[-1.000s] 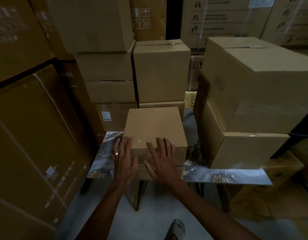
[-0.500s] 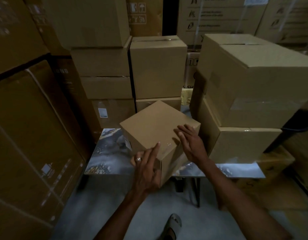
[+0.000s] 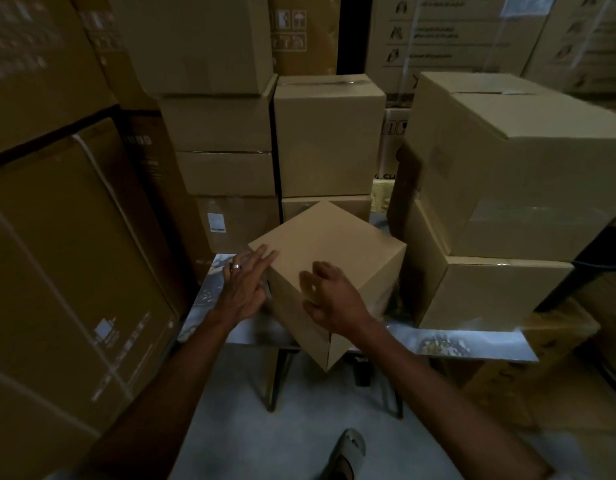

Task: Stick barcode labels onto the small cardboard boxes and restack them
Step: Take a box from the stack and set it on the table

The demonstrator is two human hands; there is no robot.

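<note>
Small table w/ glossy marbled top on dark legs. On it: turned cardboard box, corner past front edge; stacked boxes at right.

On my table: one small box and two stacked boxes. Behind it, six more boxes. Two white labels showing; one ring on me.
</note>
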